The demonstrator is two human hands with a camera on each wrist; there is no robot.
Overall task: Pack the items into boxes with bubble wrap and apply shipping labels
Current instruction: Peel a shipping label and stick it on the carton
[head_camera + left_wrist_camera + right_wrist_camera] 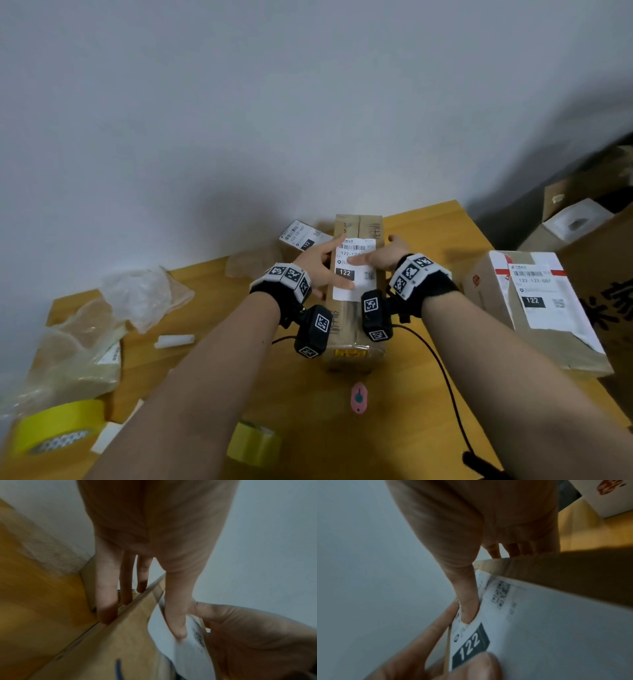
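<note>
A long brown cardboard box lies lengthwise on the wooden table, with a white shipping label marked "122" on its top. My left hand rests at the box's left edge. Its thumb presses the label and its straight fingers lie along the box side. My right hand mirrors it at the right edge. There the thumb presses the label, and the fingers reach over the far edge of the box.
A larger labelled box stands at the right and a small labelled box behind the left hand. Plastic wrap, a white foam stick, two yellow tape rolls and a pink cutter lie nearer me. Cartons stand beyond the table's right edge.
</note>
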